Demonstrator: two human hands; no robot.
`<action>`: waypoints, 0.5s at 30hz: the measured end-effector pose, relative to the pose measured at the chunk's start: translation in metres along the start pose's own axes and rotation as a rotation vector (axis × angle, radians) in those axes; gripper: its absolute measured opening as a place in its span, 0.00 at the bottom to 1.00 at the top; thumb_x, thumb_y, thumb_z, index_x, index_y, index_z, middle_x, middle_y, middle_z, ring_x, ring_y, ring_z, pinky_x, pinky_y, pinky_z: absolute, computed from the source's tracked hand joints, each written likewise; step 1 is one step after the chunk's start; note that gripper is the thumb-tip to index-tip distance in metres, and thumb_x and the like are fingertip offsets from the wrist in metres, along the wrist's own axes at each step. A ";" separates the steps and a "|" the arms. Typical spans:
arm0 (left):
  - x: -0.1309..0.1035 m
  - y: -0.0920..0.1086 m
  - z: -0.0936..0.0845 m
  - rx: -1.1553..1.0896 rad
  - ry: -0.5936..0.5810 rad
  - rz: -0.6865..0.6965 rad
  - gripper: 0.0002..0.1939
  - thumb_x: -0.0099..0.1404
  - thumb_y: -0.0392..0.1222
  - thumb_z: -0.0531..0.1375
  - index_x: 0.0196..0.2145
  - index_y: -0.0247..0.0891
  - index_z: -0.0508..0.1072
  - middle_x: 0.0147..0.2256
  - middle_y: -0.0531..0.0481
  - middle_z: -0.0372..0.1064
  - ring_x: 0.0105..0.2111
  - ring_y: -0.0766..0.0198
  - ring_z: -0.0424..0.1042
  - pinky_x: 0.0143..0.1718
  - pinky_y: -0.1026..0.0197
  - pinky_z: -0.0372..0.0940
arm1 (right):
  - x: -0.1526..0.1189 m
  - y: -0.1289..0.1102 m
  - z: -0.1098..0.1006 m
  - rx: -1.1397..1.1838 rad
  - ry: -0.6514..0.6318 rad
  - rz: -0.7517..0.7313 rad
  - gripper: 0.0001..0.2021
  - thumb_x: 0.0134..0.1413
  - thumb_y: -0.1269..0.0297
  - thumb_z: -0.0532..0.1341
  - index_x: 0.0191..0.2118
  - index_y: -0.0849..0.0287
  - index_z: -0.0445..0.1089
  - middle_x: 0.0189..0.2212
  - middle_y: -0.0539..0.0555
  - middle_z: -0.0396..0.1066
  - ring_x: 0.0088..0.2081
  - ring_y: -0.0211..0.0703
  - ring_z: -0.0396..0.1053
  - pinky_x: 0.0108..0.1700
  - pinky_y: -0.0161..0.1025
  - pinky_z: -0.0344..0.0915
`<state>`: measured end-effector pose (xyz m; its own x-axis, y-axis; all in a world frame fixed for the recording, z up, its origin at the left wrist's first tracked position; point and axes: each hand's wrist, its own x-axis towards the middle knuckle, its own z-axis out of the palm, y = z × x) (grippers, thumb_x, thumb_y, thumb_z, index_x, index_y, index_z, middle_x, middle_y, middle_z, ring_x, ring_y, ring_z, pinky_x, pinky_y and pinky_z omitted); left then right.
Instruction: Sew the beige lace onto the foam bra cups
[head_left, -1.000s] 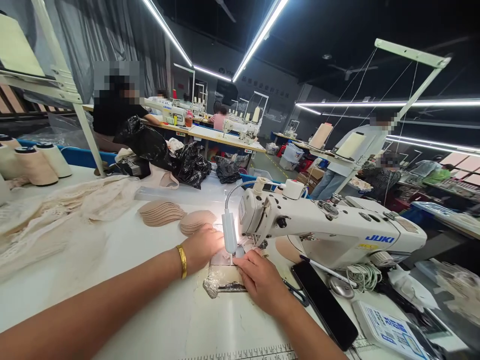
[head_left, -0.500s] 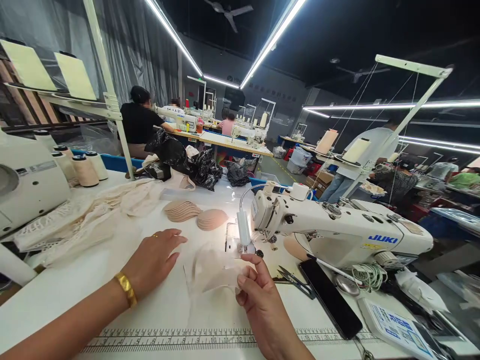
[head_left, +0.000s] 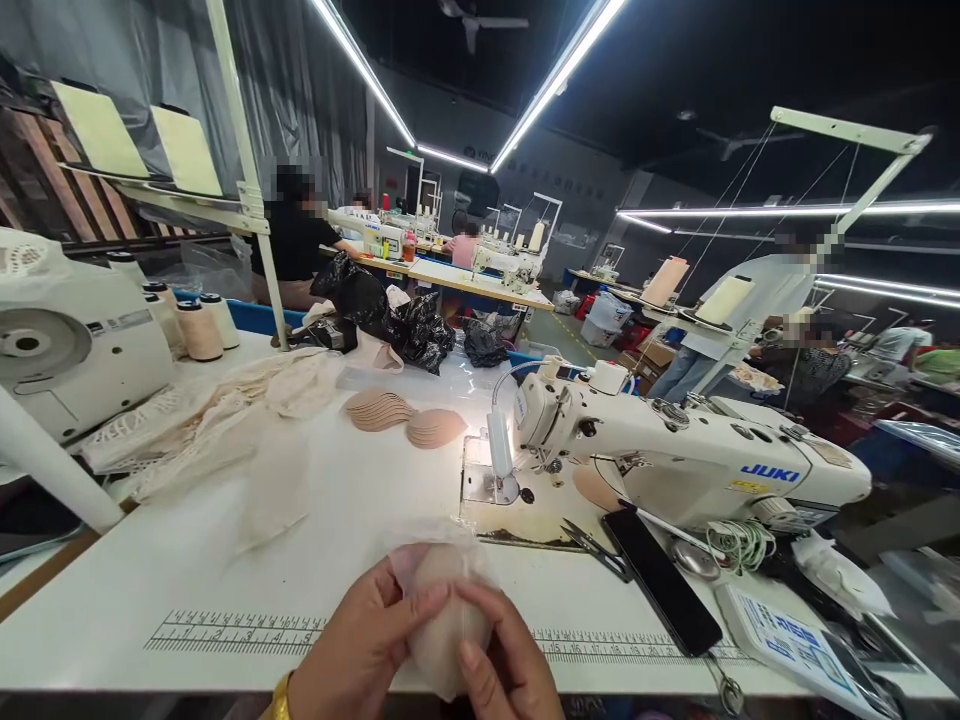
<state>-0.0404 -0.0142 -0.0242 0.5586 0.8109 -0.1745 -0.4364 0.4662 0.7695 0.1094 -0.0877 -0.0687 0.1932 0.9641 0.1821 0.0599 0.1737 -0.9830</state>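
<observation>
Both my hands hold a sheer, pale beige fabric piece, rounded like a bra cup (head_left: 442, 640), above the table's front edge. My left hand (head_left: 375, 635) grips its left side, thumb lying on top. At its right side my right hand (head_left: 506, 650) has fingers and thumb closed on it. Thin see-through fabric spreads from its upper edge. Beyond it stands a white sewing machine (head_left: 675, 450) with a lit lamp (head_left: 499, 445) by the needle. Two fanned stacks of beige cup pieces (head_left: 379, 410) lie to the left of the needle area.
Thread snips (head_left: 596, 550) and a black phone (head_left: 660, 580) lie to the right. A printed ruler scale (head_left: 240, 632) runs along the front edge. Lace fabric (head_left: 255, 430) is heaped at left near thread cones (head_left: 199, 330). Black plastic bags (head_left: 420, 330) sit behind the table. Other people work further back.
My left hand has come off the table and joined my right hand on the fabric cup. The piece has moved from beside the needle area toward me. The view has shifted slightly.
</observation>
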 end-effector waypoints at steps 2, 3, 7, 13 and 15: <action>-0.007 0.001 0.001 -0.009 -0.145 -0.093 0.21 0.53 0.50 0.78 0.42 0.40 0.83 0.37 0.46 0.78 0.37 0.56 0.76 0.42 0.57 0.71 | 0.014 -0.009 -0.011 -0.048 -0.002 0.028 0.26 0.64 0.36 0.61 0.60 0.43 0.75 0.58 0.57 0.73 0.61 0.61 0.68 0.64 0.56 0.63; -0.011 0.001 0.001 -0.019 -0.206 -0.135 0.21 0.53 0.50 0.78 0.41 0.40 0.83 0.36 0.46 0.77 0.35 0.58 0.75 0.40 0.59 0.71 | 0.022 -0.013 -0.017 -0.015 -0.018 0.094 0.28 0.64 0.35 0.61 0.61 0.44 0.74 0.56 0.57 0.74 0.59 0.60 0.70 0.62 0.56 0.65; -0.016 0.001 -0.003 -0.038 -0.221 -0.104 0.20 0.57 0.51 0.76 0.44 0.42 0.83 0.38 0.45 0.78 0.36 0.56 0.76 0.41 0.56 0.72 | 0.036 -0.018 -0.024 0.347 -0.112 0.342 0.36 0.62 0.28 0.56 0.65 0.47 0.70 0.41 0.56 0.78 0.39 0.54 0.76 0.42 0.50 0.72; -0.009 -0.003 -0.005 -0.014 -0.097 -0.055 0.22 0.58 0.50 0.75 0.49 0.42 0.82 0.40 0.43 0.80 0.39 0.52 0.78 0.44 0.54 0.72 | 0.035 -0.021 -0.007 0.554 0.005 0.278 0.35 0.47 0.41 0.76 0.59 0.47 0.71 0.41 0.53 0.76 0.37 0.50 0.74 0.40 0.44 0.70; -0.012 -0.002 -0.001 -0.009 -0.148 -0.108 0.22 0.57 0.50 0.76 0.46 0.37 0.83 0.40 0.42 0.80 0.36 0.55 0.77 0.41 0.58 0.71 | 0.044 -0.020 -0.007 0.539 0.125 0.253 0.30 0.43 0.48 0.80 0.51 0.49 0.74 0.40 0.51 0.75 0.36 0.45 0.72 0.40 0.40 0.69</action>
<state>-0.0465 -0.0247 -0.0241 0.7001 0.6952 -0.1630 -0.3740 0.5514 0.7458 0.1232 -0.0498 -0.0406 0.2524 0.9635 -0.0892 -0.5011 0.0513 -0.8639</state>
